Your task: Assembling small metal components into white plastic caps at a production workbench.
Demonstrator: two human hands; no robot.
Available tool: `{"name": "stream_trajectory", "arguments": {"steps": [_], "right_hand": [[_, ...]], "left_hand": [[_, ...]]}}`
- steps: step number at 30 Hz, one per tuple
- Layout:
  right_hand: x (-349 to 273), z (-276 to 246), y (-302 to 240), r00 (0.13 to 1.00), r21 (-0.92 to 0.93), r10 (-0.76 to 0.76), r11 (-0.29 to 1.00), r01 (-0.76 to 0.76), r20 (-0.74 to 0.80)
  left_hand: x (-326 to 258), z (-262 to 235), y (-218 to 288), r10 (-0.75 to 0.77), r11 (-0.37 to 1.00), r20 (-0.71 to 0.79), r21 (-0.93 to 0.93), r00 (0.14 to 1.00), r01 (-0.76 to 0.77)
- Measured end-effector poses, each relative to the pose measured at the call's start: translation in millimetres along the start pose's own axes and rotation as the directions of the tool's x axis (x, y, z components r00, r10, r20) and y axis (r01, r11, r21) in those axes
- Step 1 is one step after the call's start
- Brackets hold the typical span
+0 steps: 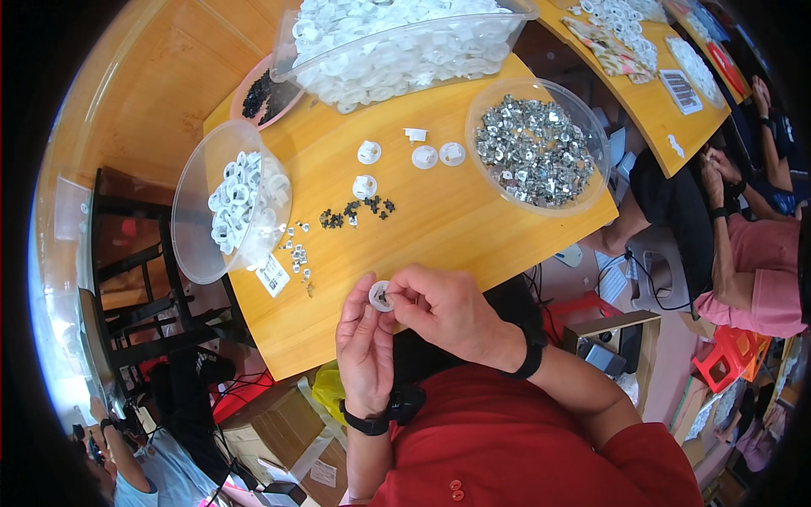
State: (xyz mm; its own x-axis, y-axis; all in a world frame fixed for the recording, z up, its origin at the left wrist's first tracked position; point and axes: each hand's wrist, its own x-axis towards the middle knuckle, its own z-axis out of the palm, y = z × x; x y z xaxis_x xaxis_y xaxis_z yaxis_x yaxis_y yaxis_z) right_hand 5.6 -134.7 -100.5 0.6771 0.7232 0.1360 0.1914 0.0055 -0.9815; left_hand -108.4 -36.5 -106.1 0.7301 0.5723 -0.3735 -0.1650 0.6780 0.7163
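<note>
White plastic makes up the disc (379,296) now in work, held up just in front of the near edge of the wooden table (507,241). The left hand (365,346) pinches it narrowly between thumb and fingers at its rim; the right hand (448,313) brings its thumb and forefinger close together at the disc's right side, beside a small dark spot near its middle, though whether those fingertips grip the disc itself or some tiny part cannot be told. This one piece seems mid-assembly, with its fitting not yet complete. Further up the table, two loose discs (424,157) lie side by side near a round tub (601,160) of metal parts (541,152), and two more discs (368,152) lie farther left; perhaps some are done, but their state is too small to judge. Much appears left: black parts (332,220) are scattered within reach, small metal pieces (298,253) lie to their left, and the left-hand tub (190,203) holds many white rings (235,198). Beyond, a pink bowl (283,111) carries more black bits, and a large clear bin (397,40) is heaped with white pieces, whether finished or waiting is unclear.
</note>
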Motion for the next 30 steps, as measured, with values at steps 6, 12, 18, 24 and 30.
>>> {"name": "stream_trajectory", "arguments": {"steps": [6,12,18,24,30], "right_hand": [[1,5,2,0.995,-0.129,-0.089,0.988,0.083,-0.039],[2,8,1,0.994,-0.151,-0.101,0.984,0.093,-0.049],[0,8,-2,0.998,-0.086,-0.024,0.996,0.020,-0.054],[-6,16,9,0.998,-0.026,0.033,0.999,-0.035,-0.062],[-6,22,9,0.993,0.139,0.118,0.983,-0.116,-0.009]], "left_hand": [[-2,-1,0,-0.020,1.000,0.044,0.000,0.999,0.020],[-3,0,-2,0.044,0.992,-0.021,0.117,0.999,-0.041],[-2,-2,-7,0.182,0.912,0.018,0.370,0.983,-0.175],[2,-7,-14,0.291,0.814,0.058,0.509,0.955,-0.279],[1,-15,-20,0.323,0.837,0.013,0.463,0.946,-0.292]]}}
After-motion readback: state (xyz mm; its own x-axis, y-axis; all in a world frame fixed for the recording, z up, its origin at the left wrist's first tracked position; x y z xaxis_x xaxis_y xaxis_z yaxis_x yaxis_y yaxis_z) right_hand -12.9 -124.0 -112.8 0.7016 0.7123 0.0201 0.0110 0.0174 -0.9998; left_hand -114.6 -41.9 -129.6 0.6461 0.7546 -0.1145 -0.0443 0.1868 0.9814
